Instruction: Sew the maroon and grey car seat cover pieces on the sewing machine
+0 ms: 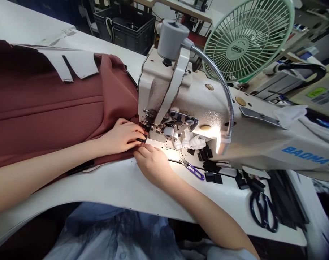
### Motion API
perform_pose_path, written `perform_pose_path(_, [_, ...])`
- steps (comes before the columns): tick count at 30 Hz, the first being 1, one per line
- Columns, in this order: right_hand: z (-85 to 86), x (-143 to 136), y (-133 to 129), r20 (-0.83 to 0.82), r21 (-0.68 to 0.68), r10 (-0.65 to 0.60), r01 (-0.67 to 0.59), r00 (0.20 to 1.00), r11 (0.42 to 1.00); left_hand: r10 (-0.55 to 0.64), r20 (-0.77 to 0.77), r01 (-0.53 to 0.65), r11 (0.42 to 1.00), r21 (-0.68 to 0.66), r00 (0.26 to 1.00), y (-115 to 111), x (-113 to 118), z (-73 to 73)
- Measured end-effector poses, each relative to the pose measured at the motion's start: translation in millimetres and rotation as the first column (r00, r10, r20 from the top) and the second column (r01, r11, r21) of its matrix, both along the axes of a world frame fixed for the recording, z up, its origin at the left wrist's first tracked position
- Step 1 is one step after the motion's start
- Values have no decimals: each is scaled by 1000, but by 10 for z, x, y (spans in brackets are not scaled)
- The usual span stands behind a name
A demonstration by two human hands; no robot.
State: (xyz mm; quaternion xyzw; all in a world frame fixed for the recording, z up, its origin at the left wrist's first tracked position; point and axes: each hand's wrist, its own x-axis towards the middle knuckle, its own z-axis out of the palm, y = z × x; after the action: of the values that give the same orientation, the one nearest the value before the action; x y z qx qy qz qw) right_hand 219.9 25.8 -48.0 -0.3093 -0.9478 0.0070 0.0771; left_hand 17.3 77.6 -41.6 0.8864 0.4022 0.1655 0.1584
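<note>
At the near left of the sewing machine (191, 90), my left hand (123, 135) rests on the maroon fabric (53, 126), fingertips at a small black piece (141, 139); my right hand (153, 163) curls, fingers together, at the fabric's near edge; I cannot tell whether either pinches; the fabric spreads leftward over the white table (110, 186); purple snips (195, 171) lie right.

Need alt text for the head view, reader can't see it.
A person's left hand and right hand meet at the edge of maroon fabric, beside the lit needle end of a sewing machine. Purple snips, black pieces and dark-handled scissors lie rightward on the white table; a green fan stands behind.
</note>
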Motion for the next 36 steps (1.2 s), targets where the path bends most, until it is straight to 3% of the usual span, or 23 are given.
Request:
perform_pose_path(9, [12, 25, -55, -29, 13, -38, 39, 999, 999, 63, 33, -65, 995, 74, 998, -31, 42, -103])
perform_pose_path(16, [-51, 5, 49, 3, 25, -61, 61, 998, 998, 59, 23, -60, 996, 65, 998, 188, 28, -110])
perform_pose_path(21, [-50, 12, 137, -23, 21, -110, 111, 994, 994, 120, -12, -120, 993, 7, 993, 347, 56, -96])
perform_pose_path(29, [-21, 16, 226, -24, -23, -193, 193, 981, 981, 120, 35, -123, 987, 104, 992, 546, 65, -202])
perform_pose_path(36, [-28, 2, 224, -65, -38, -223, 221, 973, 975, 132, 63, -139, 984, 115, 989, 572, 92, -214])
